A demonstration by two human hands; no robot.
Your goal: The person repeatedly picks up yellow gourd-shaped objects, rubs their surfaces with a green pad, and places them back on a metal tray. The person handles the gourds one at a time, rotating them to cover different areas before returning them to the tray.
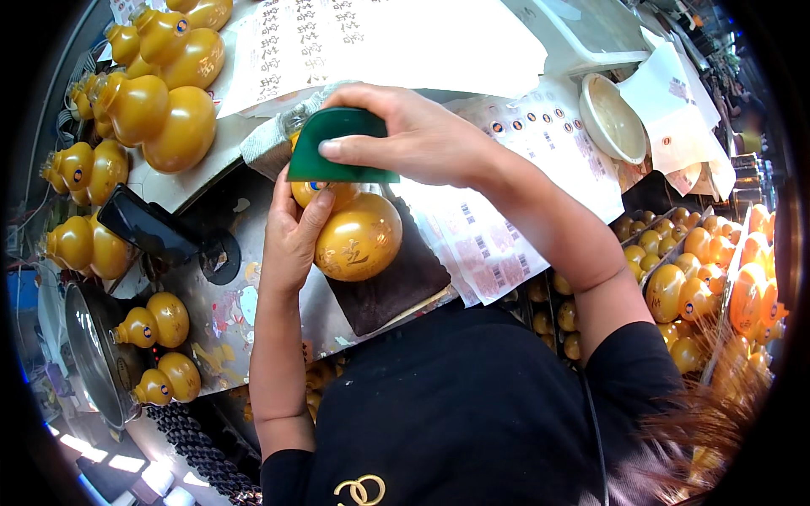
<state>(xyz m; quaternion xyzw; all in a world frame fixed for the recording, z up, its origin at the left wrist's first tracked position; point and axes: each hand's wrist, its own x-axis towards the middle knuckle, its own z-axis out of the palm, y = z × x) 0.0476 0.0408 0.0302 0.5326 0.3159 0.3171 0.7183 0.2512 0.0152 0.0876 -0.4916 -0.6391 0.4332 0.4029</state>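
Fingers [314,221] of your left hand [291,240] wrapped around glossy amber gourd-shaped ceramic bottle [356,236] above dark brown cloth [396,287], your right hand [413,139] pinching flat green plastic scraper [337,148] against its upper bulb, sticker sheets [540,160] just beside.

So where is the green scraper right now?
In the head view, upper centre: the right hand presses the green scraper onto the gourd-shaped amber bottle that the left hand holds.
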